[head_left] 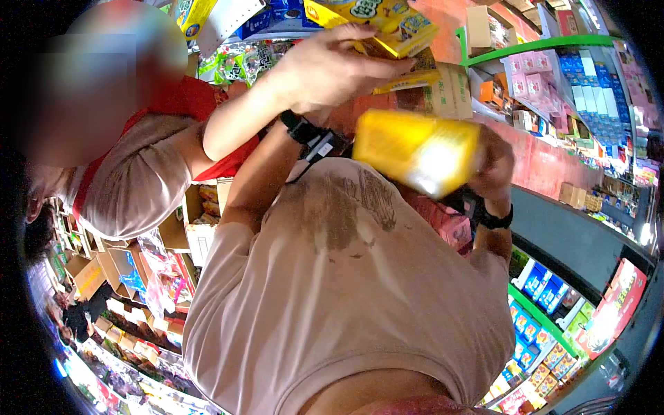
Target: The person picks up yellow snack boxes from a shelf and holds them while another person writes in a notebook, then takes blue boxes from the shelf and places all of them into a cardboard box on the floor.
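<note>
My right hand (494, 162), blurred and with a black band on its wrist, is closed on the right end of a yellow package (415, 149) in front of my chest. My left hand (317, 115) is mostly hidden behind a co-worker's forearm; a black watch-like device is on its wrist, and its fingers do not show. Just above, the co-worker's hand (332, 69) is at a yellow printed package (377, 24). Below that package is another yellow pack (408, 77).
The co-worker (138, 180), in a red vest, stands close on the left. Green-edged shelves (539, 50) of boxed goods are at the upper right. A cardboard box (449, 90) stands beyond my hands. Open cartons (121, 273) and bagged goods are at the left.
</note>
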The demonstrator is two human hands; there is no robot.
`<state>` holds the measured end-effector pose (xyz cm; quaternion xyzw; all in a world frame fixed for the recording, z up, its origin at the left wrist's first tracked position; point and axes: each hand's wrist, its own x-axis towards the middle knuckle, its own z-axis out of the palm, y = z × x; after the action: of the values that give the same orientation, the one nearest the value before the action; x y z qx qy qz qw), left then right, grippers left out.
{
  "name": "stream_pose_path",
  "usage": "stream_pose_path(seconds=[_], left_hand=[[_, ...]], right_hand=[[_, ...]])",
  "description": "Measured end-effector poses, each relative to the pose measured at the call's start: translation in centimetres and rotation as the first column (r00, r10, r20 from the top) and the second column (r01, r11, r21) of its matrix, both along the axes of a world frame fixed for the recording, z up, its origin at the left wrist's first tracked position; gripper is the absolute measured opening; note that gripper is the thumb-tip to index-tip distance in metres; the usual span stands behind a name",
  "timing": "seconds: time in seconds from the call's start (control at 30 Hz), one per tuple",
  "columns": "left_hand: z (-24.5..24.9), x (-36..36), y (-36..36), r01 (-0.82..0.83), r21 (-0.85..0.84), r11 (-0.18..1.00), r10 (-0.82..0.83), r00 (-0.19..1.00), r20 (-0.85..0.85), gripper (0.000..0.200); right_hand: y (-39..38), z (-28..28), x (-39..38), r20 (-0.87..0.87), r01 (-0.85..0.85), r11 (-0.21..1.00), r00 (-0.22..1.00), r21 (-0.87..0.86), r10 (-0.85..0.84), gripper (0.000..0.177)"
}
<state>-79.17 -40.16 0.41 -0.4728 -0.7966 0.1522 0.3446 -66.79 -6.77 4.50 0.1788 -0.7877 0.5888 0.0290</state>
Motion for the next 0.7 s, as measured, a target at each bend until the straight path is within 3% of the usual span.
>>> stream_pose_path(seconds=[0.03, 0.07, 0.1, 0.13, 0.17, 0.2, 0.23, 0.27, 0.3, 0.33, 0.37, 0.4, 0.43, 0.47, 0.5, 0.53, 0.57, 0.63, 0.7], left_hand=[[0.5, -0.5, -0.3, -0.126, -0.067, 0.99, 0.082, 0.887, -0.454, 0.064], [1.0, -0.8, -0.6, -0.258, -0.071, 0.963, 0.096, 0.579, -0.81, 0.061], [1.3, -1.1, -1.0, -0.367, -0.01, 0.93, 0.047, 0.148, -0.988, 0.059], [1.6, -1.3, -1.3, -0.428, 0.1, 0.898, -0.043, -0.312, -0.949, 0.057], [1.6, -1.3, -1.7, -0.426, 0.233, 0.875, -0.15, -0.693, -0.705, 0.056], [0.9, -1.7, -2.5, -0.43, 0.281, 0.858, -0.068, -0.636, -0.769, 0.061], [-1.2, -1.4, -0.5, -0.423, 0.279, 0.862, -0.065, -0.637, -0.768, 0.061], [-4.8, -0.5, 2.8, -0.884, 0.207, 0.419, -0.799, -0.467, -0.378, 0.063], [-7.1, -0.2, 4.7, -0.87, 0.459, -0.179, -0.969, 0.236, 0.071, 0.066], [-7.7, -0.6, 4.8, -0.867, 0.462, -0.185, -0.967, 0.246, 0.073, 0.066], [-8.3, -1.1, 4.6, -0.829, 0.516, -0.214, -0.944, 0.312, 0.109, 0.063], [-8.6, -1.4, 4.3, -0.785, 0.572, -0.24, -0.913, 0.382, 0.141, 0.061], [-8.0, -1.3, 3.9, -0.793, 0.561, -0.238, -0.908, 0.386, 0.16, 0.065], [-7.6, -0.7, 3.5, -0.81, 0.533, -0.245, -0.907, 0.386, 0.169, 0.067], [-6.3, -0.3, 3.2, -0.823, 0.507, -0.256, -0.903, 0.391, 0.179, 0.07], [-7.1, -0.9, 3.2, -0.778, 0.511, -0.365, -0.88, 0.468, 0.084, 0.081], [-7.4, -1.0, 3.2, -0.747, 0.53, -0.401, -0.86, 0.506, 0.061, 0.08], [-7.8, -1.0, 2.9, -0.741, 0.494, -0.455, -0.836, 0.546, 0.049, 0.091], [-9.2, -1.5, 2.4, -0.754, 0.489, -0.438, -0.808, 0.568, 0.153, 0.107]], right_hand=[[1.0, -1.5, -0.4, 0.003, 0.128, 0.938, 0.991, -0.321, -0.134, 0.042], [3.0, -2.0, -2.2, 0.078, 0.239, 0.938, 0.971, -0.252, -0.226, 0.047], [4.7, -2.7, -4.2, 0.149, 0.348, 0.921, 0.934, -0.175, -0.325, 0.054], [2.6, -0.7, -6.1, 0.32, 0.267, 0.853, 0.939, -0.449, -0.125, 0.051], [0.6, 1.3, -8.0, 0.413, 0.228, 0.687, 0.904, -0.691, 0.115, 0.049], [1.8, -1.3, -11.2, 0.333, 0.198, 0.87, 0.942, -0.453, -0.041, 0.047], [2.8, -3.4, -13.6, 0.204, 0.193, 0.967, 0.966, -0.165, -0.158, 0.045], [1.1, -2.5, -13.9, 0.204, 0.196, 0.966, 0.966, -0.168, -0.161, 0.045], [-2.0, -0.6, -14.8, 0.367, 0.115, 0.888, 0.928, -0.444, 0.063, 0.043], [-4.0, 0.4, -15.5, 0.442, 0.086, 0.721, 0.837, -0.688, 0.323, 0.041], [-4.0, -0.2, -15.7, 0.44, 0.074, 0.72, 0.833, -0.69, 0.335, 0.041], [-3.5, -1.5, -16.0, 0.355, -0.054, 0.916, 0.912, -0.398, 0.208, 0.041], [-3.3, -2.6, -16.7, 0.205, -0.121, 0.992, 0.971, -0.041, 0.127, 0.041], [-3.4, -3.6, -17.7, 0.314, -0.105, 0.992, 0.942, -0.069, 0.121, 0.044], [-4.1, -2.4, -15.4, -0.209, -0.131, 0.914, 0.952, 0.383, 0.224, 0.05], [-6.9, -0.5, -13.8, 0.194, -0.109, 0.993, 0.976, 0.052, 0.097, 0.051], [-9.8, 1.1, -13.1, 0.592, 0.046, 0.972, 0.799, -0.232, 0.104, 0.052], [-9.0, -3.0, -13.8, 0.517, -0.069, 0.974, 0.838, -0.214, 0.173, 0.052], [-9.0, -4.8, -13.1, 0.444, -0.118, 0.984, 0.88, -0.136, 0.167, 0.057]])
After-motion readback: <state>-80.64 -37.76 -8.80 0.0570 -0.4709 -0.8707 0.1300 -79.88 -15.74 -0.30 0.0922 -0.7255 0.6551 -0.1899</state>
